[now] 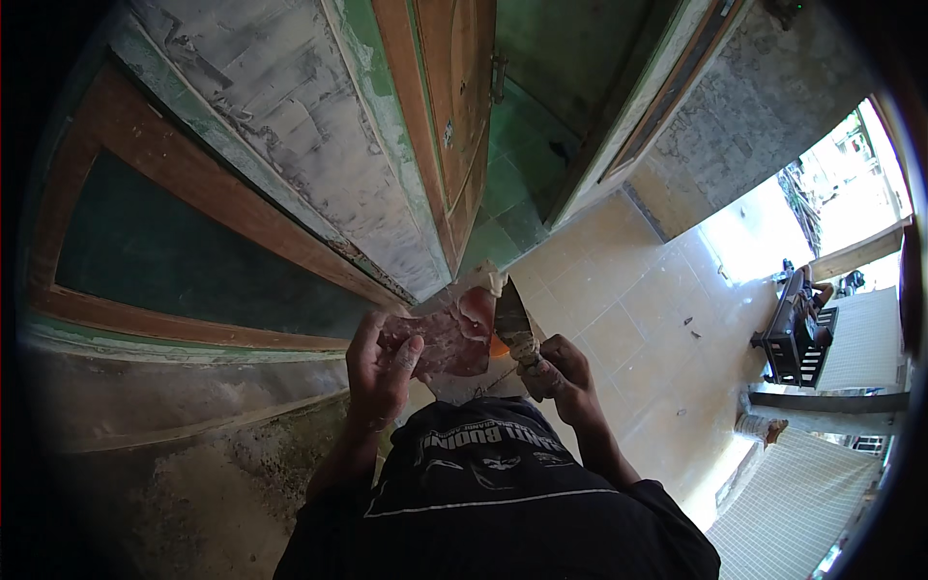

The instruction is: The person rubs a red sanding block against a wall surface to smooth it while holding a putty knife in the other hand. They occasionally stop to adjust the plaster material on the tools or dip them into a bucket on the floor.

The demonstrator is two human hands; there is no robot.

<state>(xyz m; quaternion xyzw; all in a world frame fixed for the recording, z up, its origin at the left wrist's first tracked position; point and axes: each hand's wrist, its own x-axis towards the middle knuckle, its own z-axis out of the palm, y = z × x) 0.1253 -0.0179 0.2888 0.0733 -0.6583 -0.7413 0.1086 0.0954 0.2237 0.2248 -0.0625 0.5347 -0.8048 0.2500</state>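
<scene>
My left hand (384,362) grips a reddish, flat plate (457,341) smeared with pale paste, its thumb on the upper face. A lump of cream-coloured paste (495,281) sits at the plate's far right corner. In my right hand (558,373) is a putty knife (513,315) with a dark blade and a paste-crusted handle. The blade stands beside the plate's right edge; whether they touch I cannot tell. Below them, a small orange thing shows partly between plate and knife. Dried pale residue marks the fingers of both hands.
Ahead stands a patchy plastered wall strip (290,109) between a brown wooden window frame (210,210) and an open wooden door (464,94). Tiled floor (616,312) stretches right, with small debris. Farther right, a person lies or sits on a dark bench (794,333), near a post (826,402).
</scene>
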